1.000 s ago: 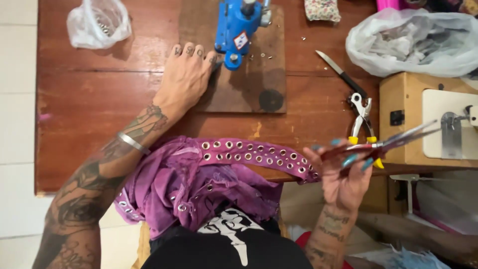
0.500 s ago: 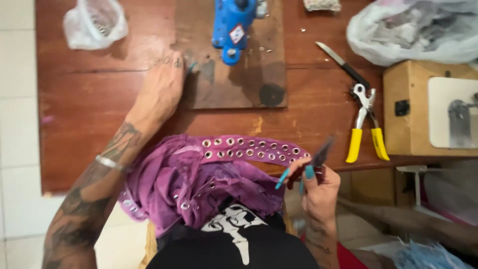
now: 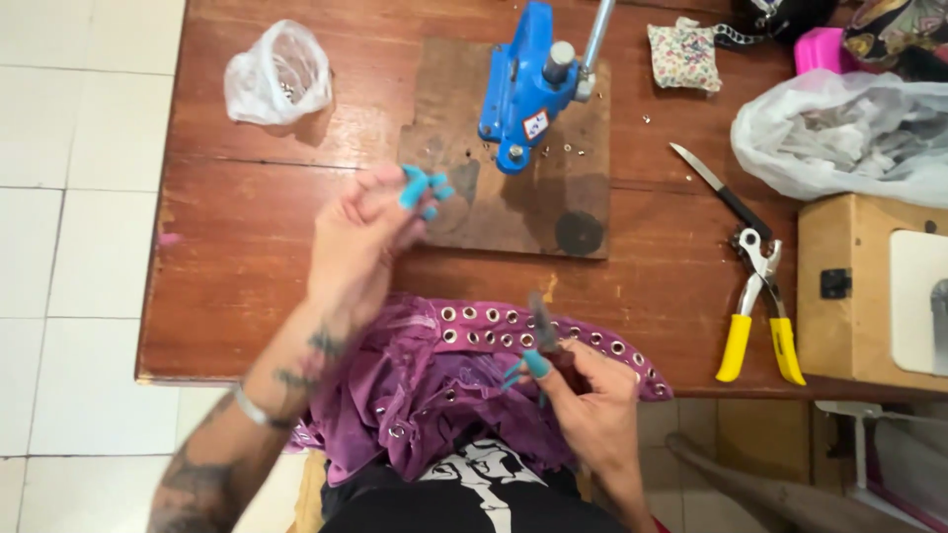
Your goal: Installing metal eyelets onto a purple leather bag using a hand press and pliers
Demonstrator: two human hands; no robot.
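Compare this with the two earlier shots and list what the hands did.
The left hand lifted off the wooden board and drew back toward the purple studded strap, fingertips pinched. The right hand brought its thin dark tool in from the right onto the strap. The blue press and yellow-handled pliers stayed put.

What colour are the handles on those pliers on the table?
The handles of the pliers are yellow, seen clearly in the head view.

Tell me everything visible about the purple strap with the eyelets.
The purple strap is a fabric band set with rows of silver metal eyelets. It lies along the near edge of the table, running into bunched purple cloth over the lap. The right hand rests on it, holding a thin dark tool against it.
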